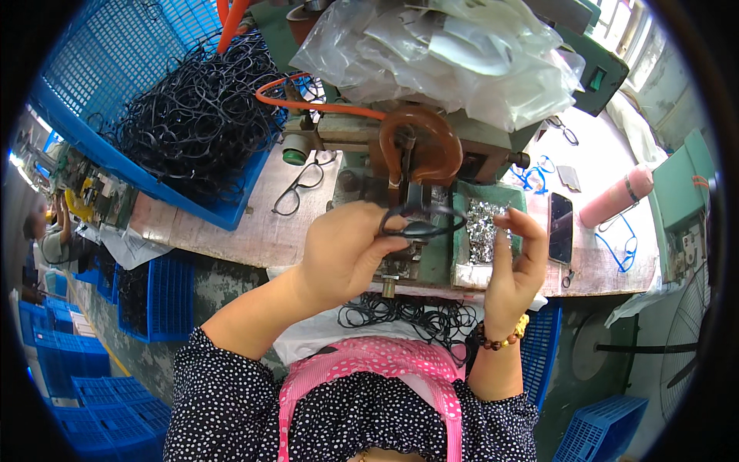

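My left hand (342, 250) pinches a black eyeglass frame (422, 229) by one end, in front of the bench machine (481, 146). The frame's far end reaches out to the right, over the front of the machine. My right hand (517, 269) is beside a green-edged tray (459, 246) heaped with small shiny metal parts (483, 223). Its thumb and index finger close on a small silvery piece, too small to name exactly. The machine has a curved, see-through brown guard (454, 150) around its working head.
Tangled black eyeglass frames (200, 115) fill a blue basket (146, 173) at left. More frames (408, 314) lie at my lap. Plastic bags (454, 54) cover the machine's top. A phone (561, 227), pink bottle (616, 196) and blue frames (620, 246) lie right; a fan (689, 339) stands beyond.
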Tool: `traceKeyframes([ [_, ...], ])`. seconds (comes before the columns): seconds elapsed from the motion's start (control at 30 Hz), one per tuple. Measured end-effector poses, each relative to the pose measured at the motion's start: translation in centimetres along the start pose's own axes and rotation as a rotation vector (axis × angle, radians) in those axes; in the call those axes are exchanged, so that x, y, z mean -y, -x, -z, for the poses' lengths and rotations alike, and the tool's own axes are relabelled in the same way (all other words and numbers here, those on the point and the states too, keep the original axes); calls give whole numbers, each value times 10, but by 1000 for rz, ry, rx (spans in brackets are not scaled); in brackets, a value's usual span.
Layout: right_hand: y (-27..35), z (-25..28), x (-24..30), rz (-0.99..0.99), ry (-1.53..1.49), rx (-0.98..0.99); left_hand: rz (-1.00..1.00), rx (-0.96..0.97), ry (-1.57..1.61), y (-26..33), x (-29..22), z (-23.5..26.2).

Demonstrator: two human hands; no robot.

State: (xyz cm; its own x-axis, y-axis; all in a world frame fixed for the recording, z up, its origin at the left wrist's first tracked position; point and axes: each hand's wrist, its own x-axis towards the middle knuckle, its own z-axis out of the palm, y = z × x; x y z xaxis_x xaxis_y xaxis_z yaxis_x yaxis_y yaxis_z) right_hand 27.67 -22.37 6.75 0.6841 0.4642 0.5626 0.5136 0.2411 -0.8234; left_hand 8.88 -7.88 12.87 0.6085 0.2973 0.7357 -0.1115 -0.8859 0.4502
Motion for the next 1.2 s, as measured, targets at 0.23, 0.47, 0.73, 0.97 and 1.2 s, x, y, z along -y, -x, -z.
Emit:
traceKeyframes([
  [0.23,5,30,-51,-230,248,74,37,-37,44,6,4,-5],
  [0.47,5,11,-56,155,738,289,24,-46,51,2,1,-4],
  [0.73,-2,33,-39,-578,166,364,-8,-109,0,9,2,0],
  [0.97,4,14,-68,-294,-133,120,216,-151,-606,88,116,37],
  [1.2,9,11,-66,-259,-57,72,639,342,-711,160,160,65],
])
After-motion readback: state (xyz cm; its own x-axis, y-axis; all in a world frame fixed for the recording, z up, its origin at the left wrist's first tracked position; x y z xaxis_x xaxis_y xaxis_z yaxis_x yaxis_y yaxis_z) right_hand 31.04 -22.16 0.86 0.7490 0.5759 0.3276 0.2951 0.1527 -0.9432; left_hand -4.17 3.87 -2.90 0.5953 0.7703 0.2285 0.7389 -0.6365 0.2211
